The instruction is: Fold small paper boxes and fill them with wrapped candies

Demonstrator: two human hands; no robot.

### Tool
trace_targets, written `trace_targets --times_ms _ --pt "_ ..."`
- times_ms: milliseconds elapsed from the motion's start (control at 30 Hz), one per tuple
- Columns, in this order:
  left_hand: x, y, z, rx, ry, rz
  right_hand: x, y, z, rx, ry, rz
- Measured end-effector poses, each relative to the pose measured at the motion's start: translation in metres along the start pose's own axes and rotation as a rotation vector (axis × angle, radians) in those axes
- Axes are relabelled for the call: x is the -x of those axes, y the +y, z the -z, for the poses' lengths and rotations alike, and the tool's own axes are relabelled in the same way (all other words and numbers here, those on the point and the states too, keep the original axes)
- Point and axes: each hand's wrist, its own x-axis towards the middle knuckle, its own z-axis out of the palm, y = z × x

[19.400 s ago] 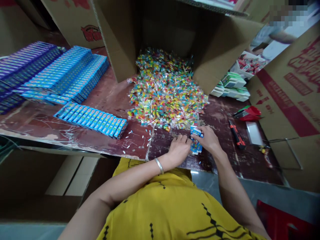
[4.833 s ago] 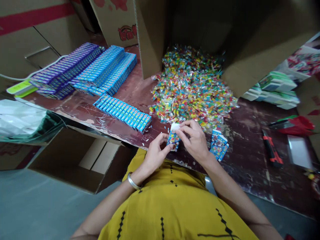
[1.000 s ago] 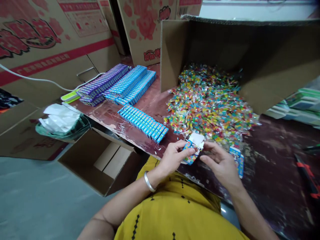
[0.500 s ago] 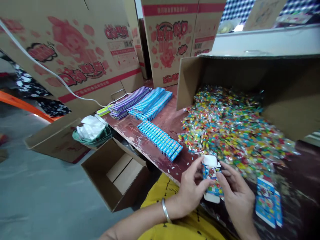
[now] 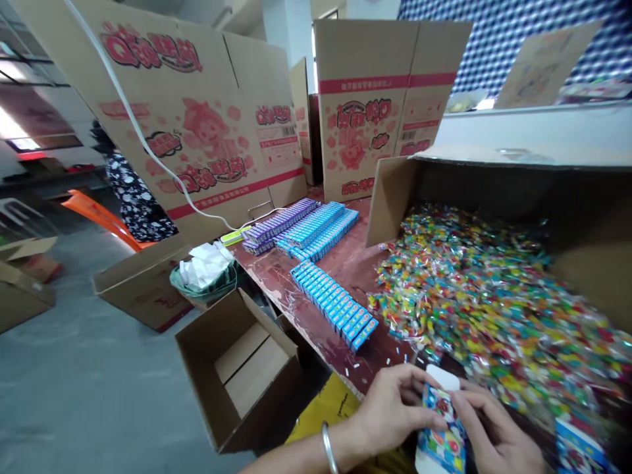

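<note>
Between my two hands is a small blue candy box (image 5: 442,438) with a colourful print, its white flaps sticking out at both ends. My left hand (image 5: 390,411) grips its left side, thumb across the front. On the other side, my right hand (image 5: 496,431) has its thumb and fingers closed at the upper right edge, near the top flap. Whether anything is inside the box is hidden. Beside my right hand lie blue flat cartons (image 5: 580,447). Wrapped colourful candies (image 5: 478,283) spill from a big tipped cardboard box (image 5: 395,191) just beyond my hands.
A row of blue boxes (image 5: 336,306) lies on the red-brown table (image 5: 266,276). Behind it are stacked blue boxes (image 5: 318,230) and purple boxes (image 5: 281,224). An open carton (image 5: 237,375) and a green basket (image 5: 205,273) with white scraps stand left of the table. Tall printed cartons rise behind.
The view has tilted upward, so the table and my hands sit lower in the picture. My right fingers have moved toward the top flap end of the candy box.
</note>
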Motion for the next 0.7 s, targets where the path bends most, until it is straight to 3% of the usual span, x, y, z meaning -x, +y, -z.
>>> trace_targets --times_ms 200,400,500,600,700 --pt "-0.005 -0.005 -0.003 0.018 0.059 -0.02 -0.001 -0.003 -0.008 -0.291 0.098 -0.194" --pt "-0.005 -0.008 -0.004 0.005 0.108 -0.007 -0.016 -0.014 0.0 -0.291 -0.079 -0.24" --pt "-0.004 -0.007 -0.001 -0.099 0.105 -0.054 -0.023 -0.018 0.003 -0.3 -0.149 -0.339" --pt "-0.003 -0.005 0.002 -0.165 0.055 -0.084 -0.027 -0.017 0.007 -0.295 -0.205 -0.43" --pt "-0.004 -0.005 0.003 -0.181 -0.026 -0.063 -0.031 -0.014 0.011 -0.293 -0.25 -0.425"
